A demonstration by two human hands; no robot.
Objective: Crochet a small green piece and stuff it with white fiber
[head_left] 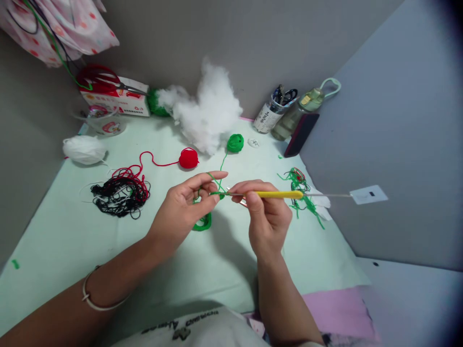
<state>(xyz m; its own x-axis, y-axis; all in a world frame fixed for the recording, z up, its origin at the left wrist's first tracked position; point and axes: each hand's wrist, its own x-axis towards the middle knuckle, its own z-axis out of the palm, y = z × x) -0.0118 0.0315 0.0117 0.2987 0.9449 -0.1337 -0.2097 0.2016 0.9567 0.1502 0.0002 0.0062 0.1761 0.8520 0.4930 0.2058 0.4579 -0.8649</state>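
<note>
In my right hand [269, 214] is a crochet hook with a yellow handle [278, 194], its metal tip pointing left. My left hand [188, 202] pinches a small piece of green crochet work [221, 195], with green yarn looped over the raised index finger. The hook's tip meets the green work between both hands. From there the strand runs back to a green yarn ball [235, 143]. Below my left fingers lies a green ring-shaped piece [203, 222], partly hidden by the hand. A small metallic object behind my right fingertips is mostly covered.
A red yarn ball [188, 158], a tangle of black yarn [121, 195] and a white yarn ball [84, 149] lie left. White stuffing [208, 108] is heaped at the back. Green scraps [304, 193], a phone [301, 135], a bottle [289, 120] and a pen cup [267, 116] stand right.
</note>
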